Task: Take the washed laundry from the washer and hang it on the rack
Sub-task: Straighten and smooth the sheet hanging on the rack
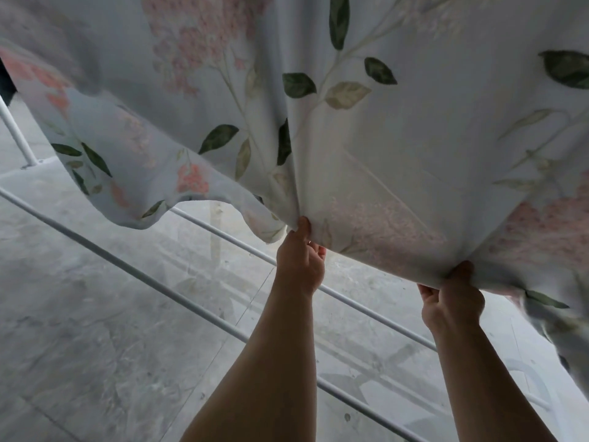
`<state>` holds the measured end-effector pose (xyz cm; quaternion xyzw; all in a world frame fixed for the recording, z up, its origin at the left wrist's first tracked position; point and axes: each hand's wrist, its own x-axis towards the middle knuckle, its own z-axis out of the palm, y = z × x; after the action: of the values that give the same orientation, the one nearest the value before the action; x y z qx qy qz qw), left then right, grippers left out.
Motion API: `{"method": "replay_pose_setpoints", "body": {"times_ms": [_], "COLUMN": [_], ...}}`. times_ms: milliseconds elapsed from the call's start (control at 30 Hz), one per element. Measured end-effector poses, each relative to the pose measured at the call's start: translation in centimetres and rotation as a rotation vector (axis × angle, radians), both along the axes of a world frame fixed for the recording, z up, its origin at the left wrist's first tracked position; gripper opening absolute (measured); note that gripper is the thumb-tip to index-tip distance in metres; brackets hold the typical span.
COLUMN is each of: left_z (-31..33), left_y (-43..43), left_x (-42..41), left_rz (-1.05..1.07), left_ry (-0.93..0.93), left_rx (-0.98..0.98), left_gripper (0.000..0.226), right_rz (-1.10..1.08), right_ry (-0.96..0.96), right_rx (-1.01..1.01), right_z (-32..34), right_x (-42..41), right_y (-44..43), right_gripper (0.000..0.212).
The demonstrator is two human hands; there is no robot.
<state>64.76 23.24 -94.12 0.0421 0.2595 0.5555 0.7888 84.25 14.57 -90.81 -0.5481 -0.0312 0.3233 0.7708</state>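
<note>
A large pale sheet [382,129] printed with pink flowers and green leaves fills the upper part of the view and billows above the rack. My left hand [299,256] pinches its lower edge near the middle. My right hand [452,298] grips the same edge further right, thumb on top. Both arms reach up and forward. White rack bars [134,250] run diagonally below the sheet, one close to me and one further off. The sheet's left corner hangs loose in a wave over the far bar. The washer is not in view.
A grey concrete floor [79,330] lies under the rack. A white upright rack leg [16,132] stands at the far left, foot on the floor. The sheet's right end droops, blurred, at the right edge.
</note>
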Motion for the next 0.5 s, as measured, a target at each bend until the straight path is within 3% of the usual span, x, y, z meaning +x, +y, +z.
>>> {"method": "replay_pose_setpoints", "body": {"times_ms": [100,233,367,500], "left_z": [-0.4,1.0,3.3,6.8], "left_y": [0.4,1.3,2.8,4.2], "left_x": [0.4,-0.5,-3.8,-8.5], "left_rz": [-0.039,-0.098,-0.112,-0.131], "left_ry": [-0.012,-0.162,-0.213,-0.352], "left_rx": [-0.011,0.002,0.186,0.210], "left_gripper": [0.015,0.025,0.057,0.061], "right_rz": [-0.008,-0.014,-0.025,-0.048], "right_ry": [-0.022,-0.005,0.066,0.149], "right_rx": [-0.011,-0.050,-0.126,-0.181], "right_z": [-0.3,-0.2,1.0,3.3], "right_x": [0.7,1.2,0.2,-1.2], "right_y": [0.2,0.7,0.1,0.2], "right_gripper": [0.039,0.037,0.045,0.033]}}
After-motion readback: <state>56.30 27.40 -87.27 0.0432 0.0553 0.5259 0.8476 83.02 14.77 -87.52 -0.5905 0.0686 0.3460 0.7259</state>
